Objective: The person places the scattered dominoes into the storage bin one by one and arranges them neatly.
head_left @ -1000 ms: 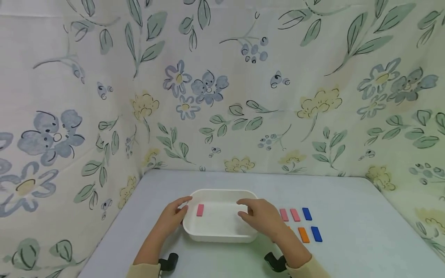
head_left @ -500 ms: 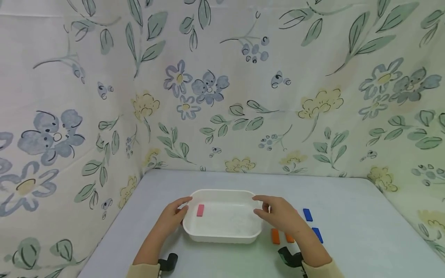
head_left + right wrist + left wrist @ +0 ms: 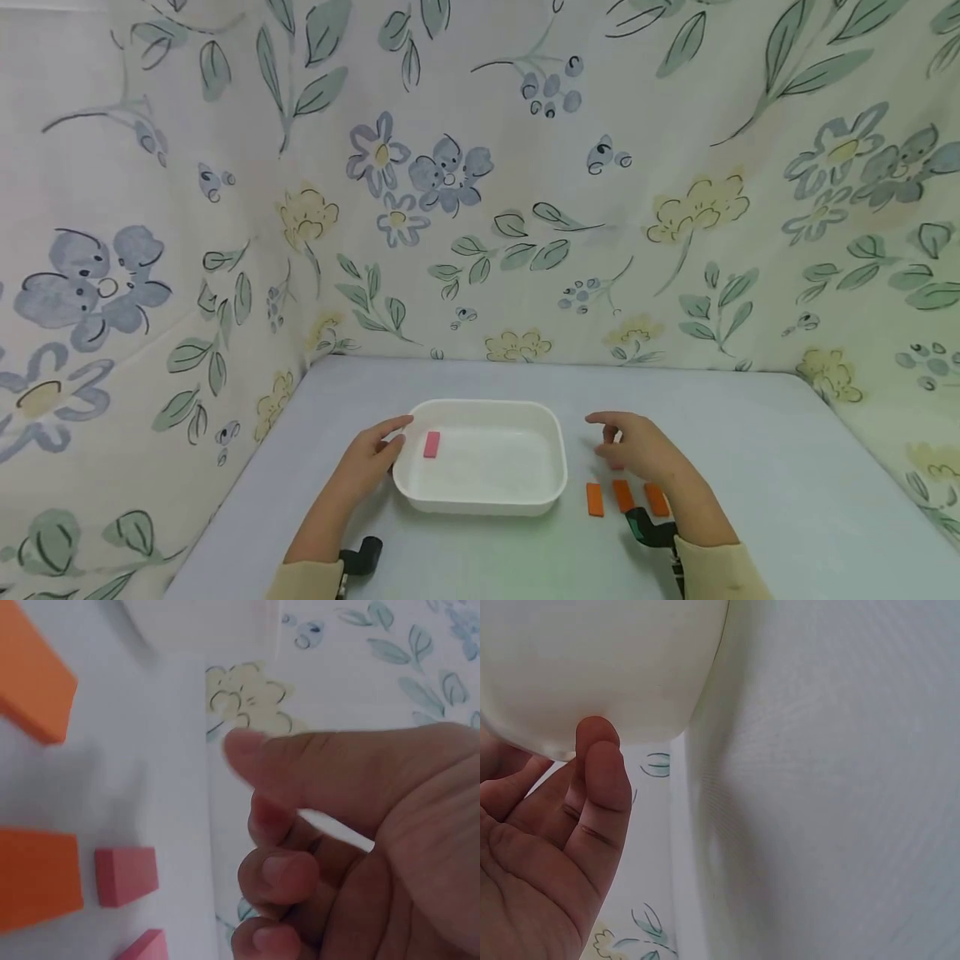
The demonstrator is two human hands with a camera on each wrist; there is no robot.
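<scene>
A white plastic tray [image 3: 480, 503] stands on the table, with one pink block [image 3: 432, 444] lying inside near its left end. My left hand [image 3: 367, 454] holds the tray's left rim. In the left wrist view, curled fingertips [image 3: 604, 769] press against the tray's outer wall. To the right of the tray, my right hand [image 3: 637, 446] hovers with loosely bent fingers and nothing in them. Beneath it a pink block [image 3: 617, 466] is partly covered; the right wrist view has two pink blocks, one whole [image 3: 127, 876] and one cut off at the bottom.
Several orange blocks [image 3: 595, 500] lie in a row right of the tray, near the right wrist. Any blue blocks are hidden behind the right hand and arm. Floral cloth [image 3: 517, 250] hangs behind the table [image 3: 750, 433] and along its sides.
My right hand has moved right, from over the tray's right end to above the loose blocks. The left hand stays at the tray's rim. The view has tilted slightly.
</scene>
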